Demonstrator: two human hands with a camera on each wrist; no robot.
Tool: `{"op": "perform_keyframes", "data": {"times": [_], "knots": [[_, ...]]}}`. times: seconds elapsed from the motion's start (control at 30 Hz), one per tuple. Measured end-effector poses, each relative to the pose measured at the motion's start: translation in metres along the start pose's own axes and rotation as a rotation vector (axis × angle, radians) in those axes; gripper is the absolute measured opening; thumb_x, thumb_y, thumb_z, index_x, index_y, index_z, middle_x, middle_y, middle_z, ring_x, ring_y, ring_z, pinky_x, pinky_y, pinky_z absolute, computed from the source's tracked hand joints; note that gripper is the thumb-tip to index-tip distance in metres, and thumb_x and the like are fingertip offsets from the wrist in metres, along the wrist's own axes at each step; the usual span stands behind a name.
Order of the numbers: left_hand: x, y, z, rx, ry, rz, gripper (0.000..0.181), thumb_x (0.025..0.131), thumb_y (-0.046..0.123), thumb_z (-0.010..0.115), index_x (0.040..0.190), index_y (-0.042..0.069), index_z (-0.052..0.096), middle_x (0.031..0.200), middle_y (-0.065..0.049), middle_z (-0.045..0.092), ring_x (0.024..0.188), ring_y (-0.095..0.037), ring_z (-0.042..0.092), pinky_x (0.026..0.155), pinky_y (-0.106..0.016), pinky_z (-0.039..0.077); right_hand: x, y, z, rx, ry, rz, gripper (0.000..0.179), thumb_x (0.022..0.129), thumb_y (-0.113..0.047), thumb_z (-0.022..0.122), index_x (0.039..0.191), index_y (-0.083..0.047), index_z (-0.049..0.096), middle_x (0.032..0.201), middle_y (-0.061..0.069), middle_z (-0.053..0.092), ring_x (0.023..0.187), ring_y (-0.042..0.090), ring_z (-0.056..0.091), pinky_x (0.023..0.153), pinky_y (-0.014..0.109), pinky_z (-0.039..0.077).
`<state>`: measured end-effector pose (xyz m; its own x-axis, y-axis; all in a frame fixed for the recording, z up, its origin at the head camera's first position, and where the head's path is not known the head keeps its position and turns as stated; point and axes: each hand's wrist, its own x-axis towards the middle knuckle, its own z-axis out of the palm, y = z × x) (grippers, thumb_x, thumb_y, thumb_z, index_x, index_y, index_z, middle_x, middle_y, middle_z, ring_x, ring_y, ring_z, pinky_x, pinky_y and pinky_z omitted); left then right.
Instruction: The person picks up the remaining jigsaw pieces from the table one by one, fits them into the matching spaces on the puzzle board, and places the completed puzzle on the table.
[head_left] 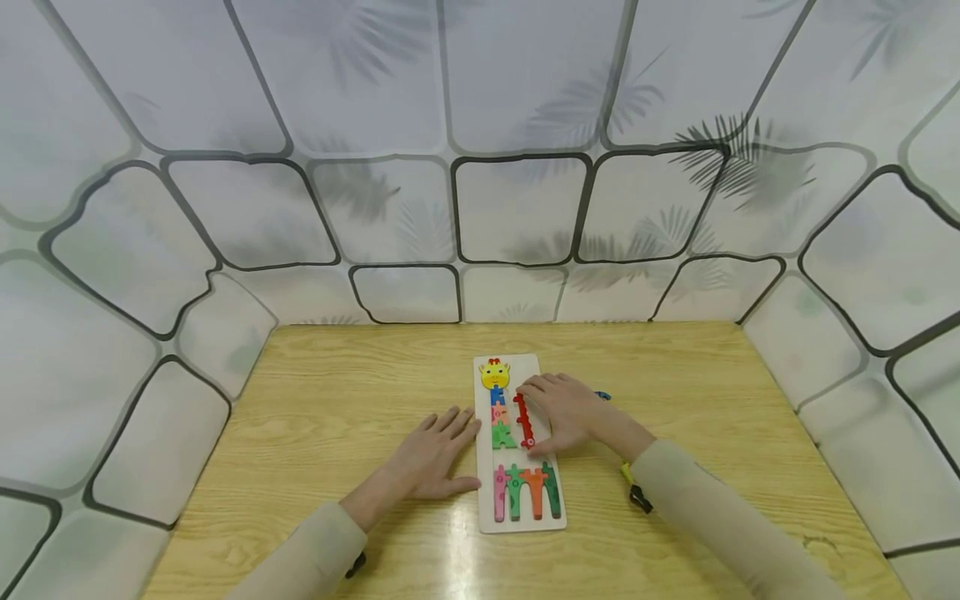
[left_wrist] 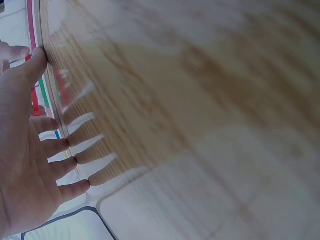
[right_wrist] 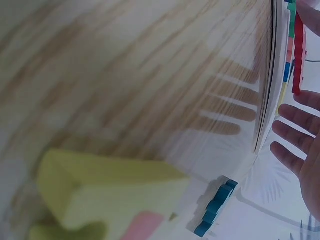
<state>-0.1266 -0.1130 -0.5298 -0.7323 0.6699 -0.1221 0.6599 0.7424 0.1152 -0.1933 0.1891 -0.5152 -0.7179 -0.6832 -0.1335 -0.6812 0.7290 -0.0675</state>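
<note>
A white puzzle board (head_left: 527, 367) lies lengthwise on the wooden table, with a yellow giraffe head (head_left: 494, 375) at its far end. Blue, pink and green neck pieces run below the head, and pink, green, orange and dark green leg pieces (head_left: 514, 493) lie at the near end. My right hand (head_left: 566, 408) pinches a long red puzzle piece (head_left: 524, 421) by its two ends, thumb near and index finger far, over the board's right half. My left hand (head_left: 431, 458), fingers spread and straight, touches the board's left edge.
Right of the board, partly behind my right arm, a blue piece (head_left: 602, 395) and a yellow piece (head_left: 627, 473) lie on the table (head_left: 337, 392). The right wrist view shows the yellow block (right_wrist: 120, 195) close up. Patterned fabric walls (head_left: 517, 208) enclose the table's back and sides.
</note>
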Motion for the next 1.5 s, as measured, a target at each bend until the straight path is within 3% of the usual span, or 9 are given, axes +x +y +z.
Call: {"op": "perform_keyframes", "data": {"times": [0.93, 1.5], "knots": [[0.0, 0.001, 0.001, 0.005, -0.009, -0.014, 0.095, 0.098, 0.077, 0.047, 0.167, 0.014, 0.032, 0.175, -0.013, 0.03, 0.161, -0.038, 0.032, 0.128, -0.059, 0.036, 0.019, -0.004, 0.006, -0.007, 0.01, 0.006, 0.11, 0.08, -0.09, 0.059, 0.158, -0.013, 0.045, 0.156, 0.011, 0.055, 0.142, 0.034, 0.054, 0.12, 0.055, 0.045], [0.001, 0.0, 0.0, 0.009, -0.001, -0.002, 0.094, 0.098, 0.077, 0.047, 0.167, 0.014, 0.032, 0.174, -0.013, 0.031, 0.161, -0.038, 0.034, 0.127, -0.059, 0.037, 0.023, -0.001, 0.002, -0.019, 0.018, -0.017, 0.107, 0.08, -0.089, 0.06, 0.153, -0.012, 0.05, 0.148, 0.012, 0.058, 0.134, 0.032, 0.058, 0.116, 0.052, 0.05]]}}
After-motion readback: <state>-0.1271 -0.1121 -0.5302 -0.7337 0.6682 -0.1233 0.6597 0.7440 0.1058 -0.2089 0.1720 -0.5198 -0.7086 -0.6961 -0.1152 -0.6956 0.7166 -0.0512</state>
